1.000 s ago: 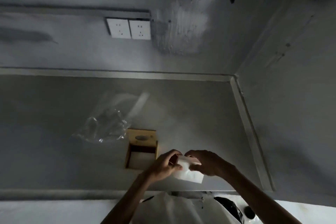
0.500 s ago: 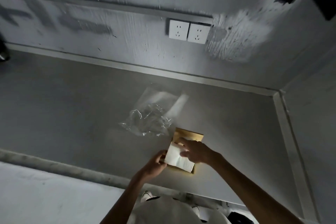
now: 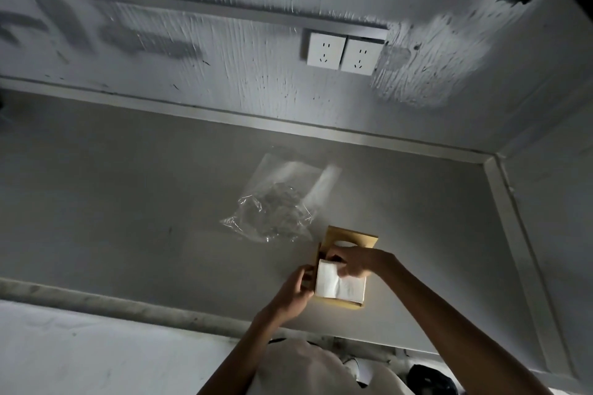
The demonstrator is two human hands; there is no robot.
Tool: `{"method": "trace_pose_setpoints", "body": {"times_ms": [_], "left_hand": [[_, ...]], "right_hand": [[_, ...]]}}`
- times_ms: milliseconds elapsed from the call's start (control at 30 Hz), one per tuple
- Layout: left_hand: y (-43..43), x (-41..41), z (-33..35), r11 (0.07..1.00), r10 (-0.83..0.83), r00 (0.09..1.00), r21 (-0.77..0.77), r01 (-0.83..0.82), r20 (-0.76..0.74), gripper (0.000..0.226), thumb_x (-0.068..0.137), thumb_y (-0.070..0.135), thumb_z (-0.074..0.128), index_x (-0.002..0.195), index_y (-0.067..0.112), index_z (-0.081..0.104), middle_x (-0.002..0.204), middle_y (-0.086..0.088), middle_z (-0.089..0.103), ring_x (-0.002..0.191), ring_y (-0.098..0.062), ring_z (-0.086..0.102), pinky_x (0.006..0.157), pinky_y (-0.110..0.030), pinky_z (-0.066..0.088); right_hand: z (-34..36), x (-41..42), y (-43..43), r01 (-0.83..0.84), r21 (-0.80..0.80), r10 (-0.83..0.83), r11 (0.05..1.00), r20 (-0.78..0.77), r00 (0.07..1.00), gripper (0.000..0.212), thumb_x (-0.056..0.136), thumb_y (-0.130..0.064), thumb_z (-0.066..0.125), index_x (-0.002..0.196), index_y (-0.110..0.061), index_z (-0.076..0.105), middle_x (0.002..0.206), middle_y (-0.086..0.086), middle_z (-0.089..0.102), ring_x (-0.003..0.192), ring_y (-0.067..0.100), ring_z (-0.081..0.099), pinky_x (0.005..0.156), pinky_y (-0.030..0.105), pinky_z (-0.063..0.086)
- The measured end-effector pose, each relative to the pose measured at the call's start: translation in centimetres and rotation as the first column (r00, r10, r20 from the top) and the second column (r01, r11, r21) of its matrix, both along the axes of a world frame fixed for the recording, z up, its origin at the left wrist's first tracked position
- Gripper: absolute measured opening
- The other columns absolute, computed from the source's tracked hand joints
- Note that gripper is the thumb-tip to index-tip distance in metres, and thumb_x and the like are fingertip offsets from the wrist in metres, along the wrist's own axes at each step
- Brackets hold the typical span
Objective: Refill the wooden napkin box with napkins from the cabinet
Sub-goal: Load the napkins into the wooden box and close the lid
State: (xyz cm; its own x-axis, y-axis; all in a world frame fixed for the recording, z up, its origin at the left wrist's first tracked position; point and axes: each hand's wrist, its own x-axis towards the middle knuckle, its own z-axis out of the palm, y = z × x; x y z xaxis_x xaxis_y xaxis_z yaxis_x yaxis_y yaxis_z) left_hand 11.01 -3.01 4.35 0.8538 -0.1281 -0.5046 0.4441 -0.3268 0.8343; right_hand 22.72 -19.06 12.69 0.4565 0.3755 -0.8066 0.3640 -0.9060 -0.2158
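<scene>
The wooden napkin box (image 3: 349,236) lies on the grey counter (image 3: 128,218), its lid part with an oval slot at the far end. A stack of white napkins (image 3: 340,285) sits in the open box. My right hand (image 3: 353,261) presses on the far end of the stack, fingers on the napkins. My left hand (image 3: 293,293) grips the left side of the box, its fingers curled at the napkins' left edge.
An empty clear plastic wrapper (image 3: 279,205) lies just left of and behind the box. Two white wall sockets (image 3: 343,53) sit on the back wall. A side wall (image 3: 552,218) closes the counter on the right. The counter's front edge (image 3: 96,301) runs below my hands.
The napkin stack, held in both hands above the counter a second ago, has gone down into the wooden box. The view has swung so the box sits further right.
</scene>
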Motion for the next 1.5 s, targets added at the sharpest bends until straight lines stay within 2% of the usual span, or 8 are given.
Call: {"method": "trace_pose_setpoints", "body": {"times_ms": [133, 333, 600, 833, 1000, 1167, 1333, 1500], "left_hand": [[0.0, 0.2, 0.1, 1.0, -0.004, 1.0, 0.009, 0.004, 0.008, 0.044, 0.083, 0.004, 0.056, 0.121, 0.024, 0.049, 0.113, 0.001, 0.062, 0.103, -0.012, 0.061, 0.084, -0.019, 0.049], [0.1, 0.0, -0.5, 0.997, -0.011, 1.0, 0.07, 0.009, 0.021, 0.055, 0.079, 0.022, 0.056, 0.132, 0.021, 0.045, 0.128, -0.005, 0.057, 0.114, -0.018, 0.057, 0.099, -0.041, 0.049], [-0.5, -0.6, 0.3, 0.996, 0.019, 0.999, 0.082, -0.021, 0.026, 0.052, 0.091, 0.011, 0.053, 0.141, 0.019, 0.038, 0.135, -0.005, 0.051, 0.117, -0.022, 0.055, 0.097, -0.032, 0.047], [-1.0, -1.0, 0.2, 0.994, 0.045, 0.997, 0.093, -0.05, 0.059, 0.048, 0.092, 0.005, 0.05, 0.139, 0.013, 0.041, 0.134, -0.011, 0.051, 0.111, -0.019, 0.055, 0.091, -0.021, 0.042], [-1.2, -1.1, 0.8, 0.987, 0.019, 0.999, 0.157, -0.026, 0.044, 0.051, 0.094, 0.005, 0.045, 0.143, 0.009, 0.033, 0.143, -0.015, 0.042, 0.127, -0.024, 0.047, 0.098, -0.02, 0.035], [-2.0, -1.1, 2.3, 0.928, -0.106, 0.984, 0.37, 0.046, 0.142, 0.062, 0.097, 0.023, 0.039, 0.151, 0.028, 0.011, 0.154, -0.004, 0.032, 0.129, -0.029, 0.049, 0.102, -0.038, 0.044], [-3.1, -0.3, 3.6, 0.751, -0.339, 0.924, 0.642, 0.154, 0.175, 0.049, 0.097, 0.028, 0.039, 0.142, 0.037, 0.022, 0.126, -0.009, 0.047, 0.1, -0.034, 0.063, 0.08, -0.044, 0.052], [-3.4, 0.6, 3.7, 0.629, -0.41, 0.906, 0.75, 0.202, 0.1, 0.059, 0.096, 0.014, 0.041, 0.147, 0.032, 0.017, 0.13, -0.011, 0.045, 0.1, -0.03, 0.064, 0.082, -0.042, 0.052]], "right_hand": [[-0.9, -0.3, 0.4, 0.01, -0.019, -0.01, 1.0, -0.009, 1.0, 0.051, 0.094, -0.016, 0.052, 0.143, -0.018, 0.037, 0.139, 0.008, 0.049, 0.121, 0.026, 0.049, 0.096, 0.03, 0.041], [-1.8, -0.5, 1.3, 0.032, -0.068, -0.035, 0.997, -0.032, 0.999, 0.052, 0.093, -0.011, 0.046, 0.144, -0.015, 0.037, 0.146, 0.008, 0.043, 0.129, 0.026, 0.044, 0.103, 0.031, 0.038], [-3.1, -0.1, 1.2, 0.07, -0.094, -0.075, 0.993, -0.061, 0.995, 0.057, 0.089, -0.022, 0.048, 0.144, -0.022, 0.036, 0.149, 0.005, 0.039, 0.133, 0.026, 0.04, 0.109, 0.036, 0.037], [-3.9, -1.0, 1.3, 0.1, -0.086, -0.101, 0.991, -0.013, 0.995, 0.054, 0.092, -0.011, 0.049, 0.144, -0.011, 0.037, 0.142, 0.009, 0.047, 0.126, 0.026, 0.048, 0.102, 0.032, 0.043], [-4.1, -1.5, 1.5, 0.098, -0.073, -0.1, 0.992, -0.017, 0.995, 0.052, 0.092, -0.018, 0.052, 0.142, -0.01, 0.04, 0.138, 0.008, 0.052, 0.121, 0.026, 0.053, 0.101, 0.035, 0.046], [-3.0, -3.0, 0.8, 0.107, 0.044, -0.112, 0.993, 0.131, 0.985, 0.068, 0.088, -0.009, 0.06, 0.148, -0.024, 0.031, 0.14, 0.004, 0.053, 0.117, 0.026, 0.058, 0.094, 0.033, 0.051], [-1.8, -7.5, -2.5, 0.233, 0.353, -0.382, 0.906, 0.449, 0.808, 0.051, 0.09, -0.013, 0.058, 0.136, -0.033, 0.047, 0.129, 0.002, 0.063, 0.113, 0.023, 0.063, 0.09, 0.033, 0.052], [-3.6, -9.6, -3.8, 0.363, 0.501, -0.598, 0.786, 0.465, 0.653, 0.025, 0.087, -0.018, 0.062, 0.11, -0.027, 0.062, 0.119, 0.004, 0.064, 0.101, 0.022, 0.062, 0.081, 0.035, 0.055]]}}
